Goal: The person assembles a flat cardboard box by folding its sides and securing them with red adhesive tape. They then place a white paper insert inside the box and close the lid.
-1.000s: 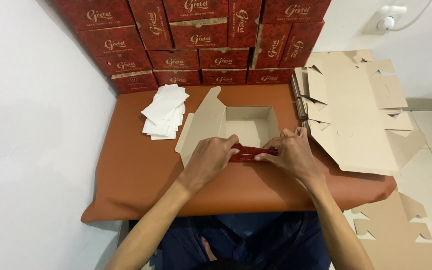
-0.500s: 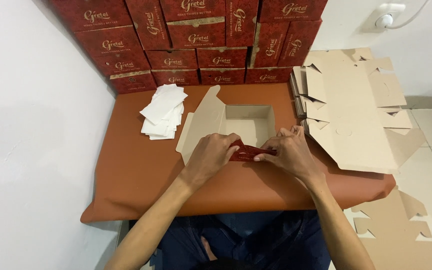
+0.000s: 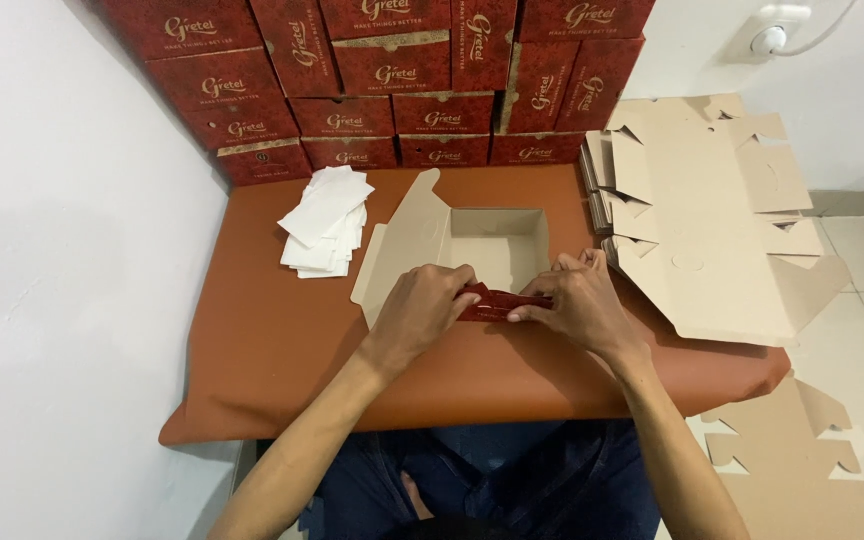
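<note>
Two hands: left hand (image 3: 422, 310) and right hand (image 3: 577, 300) both pinch the red front flap (image 3: 497, 302) of a half-folded box (image 3: 497, 240) on the brown table (image 3: 272, 340).
Left: white papers (image 3: 324, 222).
Right: flat cardboard sheets (image 3: 712, 230).
Far: stacked red boxes (image 3: 392, 80).

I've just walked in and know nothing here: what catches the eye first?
Both hands, left hand and right hand, press the red front flap of a half-folded box at mid-table. Behind it rises a wall of red boxes; flat cardboard blanks lie to the right.
</note>
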